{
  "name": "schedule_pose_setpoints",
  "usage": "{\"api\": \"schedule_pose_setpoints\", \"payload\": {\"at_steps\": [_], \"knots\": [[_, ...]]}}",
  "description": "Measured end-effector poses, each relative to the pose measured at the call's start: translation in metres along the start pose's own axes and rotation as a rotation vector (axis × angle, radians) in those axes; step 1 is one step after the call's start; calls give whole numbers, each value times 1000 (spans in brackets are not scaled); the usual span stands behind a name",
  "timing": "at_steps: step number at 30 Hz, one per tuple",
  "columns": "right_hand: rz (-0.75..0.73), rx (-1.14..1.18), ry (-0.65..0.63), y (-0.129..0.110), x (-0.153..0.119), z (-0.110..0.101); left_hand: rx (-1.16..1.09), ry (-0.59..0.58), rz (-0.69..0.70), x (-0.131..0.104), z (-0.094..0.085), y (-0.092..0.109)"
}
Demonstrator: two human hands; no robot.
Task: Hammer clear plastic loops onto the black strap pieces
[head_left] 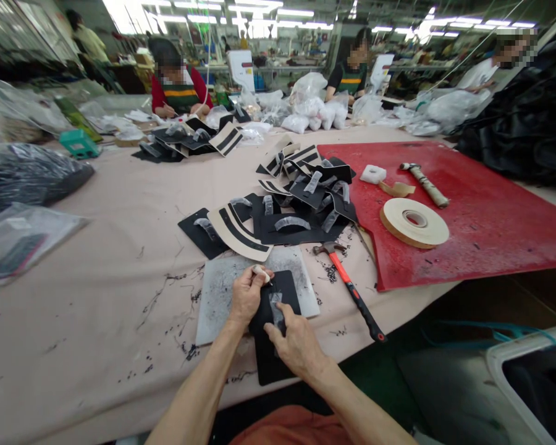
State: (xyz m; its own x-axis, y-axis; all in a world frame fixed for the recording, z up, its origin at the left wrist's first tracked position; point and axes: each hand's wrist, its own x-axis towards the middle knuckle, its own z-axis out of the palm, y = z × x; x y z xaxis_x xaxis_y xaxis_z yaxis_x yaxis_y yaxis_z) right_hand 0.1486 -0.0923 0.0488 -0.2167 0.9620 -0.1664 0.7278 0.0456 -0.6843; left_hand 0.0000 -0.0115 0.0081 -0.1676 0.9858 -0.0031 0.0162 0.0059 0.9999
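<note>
Head view, panel: one flat, matte-black panel [281,282] with rounded near corners, lying partly over the white board [220,303], its near end reaching beyond it.
Strip on panel: one strip [275,300] under clear, wrinkled plastic, on the middle of the panel.
Left hand: the left hand [246,295] has its fingers pinched around one small white-handled tool [261,272]; the thin tip points at the panel's far part, contact unclear.
Right hand: the right hand [302,346] has its forefinger pressed on the strip, thumb spread wide from it, other fingers curled.
Board: one, grey-white, black-speckled, on the bench [120,290].
Hammers: two; a claw hammer [349,287] with an orange-and-black handle, right of the board, and a pale-handled hammer [429,185] farther right.
Red sheet: one red sheet [486,228] at right, bearing that second hammer, one tape roll [433,230] and one small white roll [373,173].
Piles: two; a middle pile [282,228] just beyond the board, a far-left pile [169,147]; overlaps prevent counting their pieces.
Far side: three seated people, with plastic bags [310,102] before them.
In the way: both hands cover parts of the panel.
</note>
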Motion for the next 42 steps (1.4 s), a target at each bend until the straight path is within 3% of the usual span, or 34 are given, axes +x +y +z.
{"api": "schedule_pose_setpoints", "payload": {"at_steps": [12, 15, 18, 20, 22, 25, 27, 32, 34, 36, 39, 42], "knots": [[-6, 61, -8, 1, -3, -4, 205, -45, 101, -6, 3, 9], [-88, 83, -6, 3, -3, -22, 255, -42, 150, -7, 4, 6], [-139, 42, 189, 27, 4, -54, 313, -64, 229, -9, 5, 4], [-49, -132, 376, 54, 11, -78, 341, -81, 274, -9, 6, 4], [145, -272, 437, 83, 19, -98, 369, -94, 298, -9, 6, 4], [418, -119, 321, 114, 31, -118, 389, -122, 309, -6, 5, 3], [480, 53, 235, 119, 42, -126, 380, -144, 310, -4, 4, 3], [465, 366, 42, 83, 58, -136, 370, -224, 310, -1, 1, 3], [433, 450, 46, 60, 51, -137, 366, -246, 311, -1, -1, 2], [295, 437, 137, 38, 36, -137, 356, -256, 319, -2, -1, 0], [-45, 119, 328, 17, 13, -135, 353, -257, 340, -3, -1, -3], [-204, -328, 252, 7, 0, -136, 375, -250, 353, -2, -1, -4]]}}
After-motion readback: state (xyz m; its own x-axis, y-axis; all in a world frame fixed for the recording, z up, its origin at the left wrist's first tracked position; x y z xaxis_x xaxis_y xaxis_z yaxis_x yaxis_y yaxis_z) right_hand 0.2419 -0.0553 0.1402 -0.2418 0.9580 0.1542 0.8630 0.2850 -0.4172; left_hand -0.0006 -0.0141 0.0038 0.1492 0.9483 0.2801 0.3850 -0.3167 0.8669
